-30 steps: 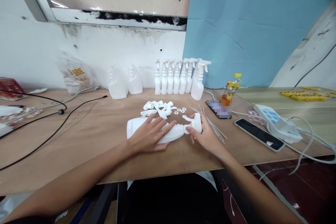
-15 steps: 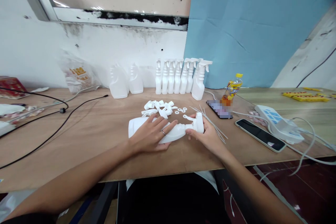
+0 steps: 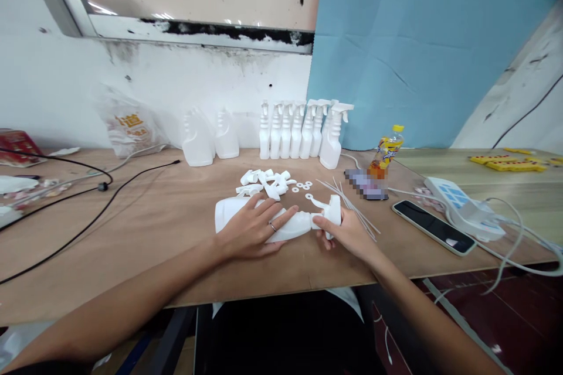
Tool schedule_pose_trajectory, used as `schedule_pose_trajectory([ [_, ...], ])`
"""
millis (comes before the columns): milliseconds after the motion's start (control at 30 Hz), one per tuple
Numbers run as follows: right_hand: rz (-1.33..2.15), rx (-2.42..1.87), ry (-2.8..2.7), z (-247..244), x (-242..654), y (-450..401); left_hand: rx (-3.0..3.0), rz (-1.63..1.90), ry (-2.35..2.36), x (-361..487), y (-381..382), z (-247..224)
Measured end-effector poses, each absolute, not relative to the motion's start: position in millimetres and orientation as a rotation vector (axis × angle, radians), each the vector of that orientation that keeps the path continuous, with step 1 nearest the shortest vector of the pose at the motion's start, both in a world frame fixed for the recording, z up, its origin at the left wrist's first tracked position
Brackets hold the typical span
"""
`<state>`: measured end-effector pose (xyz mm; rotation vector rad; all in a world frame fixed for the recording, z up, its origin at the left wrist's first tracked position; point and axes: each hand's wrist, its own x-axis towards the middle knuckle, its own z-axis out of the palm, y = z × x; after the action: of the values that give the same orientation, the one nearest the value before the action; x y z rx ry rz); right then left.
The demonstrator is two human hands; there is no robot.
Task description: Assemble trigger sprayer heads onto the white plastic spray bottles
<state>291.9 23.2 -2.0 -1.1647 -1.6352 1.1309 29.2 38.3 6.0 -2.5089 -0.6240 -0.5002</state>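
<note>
A white spray bottle lies on its side on the table, base to the left. Across its body rests my left hand, fingers wrapped over it and a ring on one finger. My right hand grips the white trigger spray head at the bottle's neck, thumb on the collar. Just behind the bottle is a pile of loose white trigger heads. Several small white washers lie beside that pile. Thin white dip tubes are spread behind my right hand.
Spray bottles with heads stand in a row by the wall; headless bottles stand left of them. At right are a drink bottle, a phone and a power strip with cables. A black cable crosses the left side.
My right hand has turned slightly at the bottle's neck, with its lower fingers now showing beneath the spray head. My left hand stays on the bottle body.
</note>
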Motion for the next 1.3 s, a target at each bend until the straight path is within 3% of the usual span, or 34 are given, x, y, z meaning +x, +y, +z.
schedule_pose_trajectory([
  [233,0.847,-1.145,-1.678,-2,291,22,-2.513,-0.522,-0.607,25,44,4],
  [833,1.189,-1.131,-1.62,7,291,16,-2.471,-0.546,-0.712,40,27,7],
  [1300,0.972,-1.165,-1.701,-11,274,18,-2.37,-0.623,-0.659,71,36,10],
])
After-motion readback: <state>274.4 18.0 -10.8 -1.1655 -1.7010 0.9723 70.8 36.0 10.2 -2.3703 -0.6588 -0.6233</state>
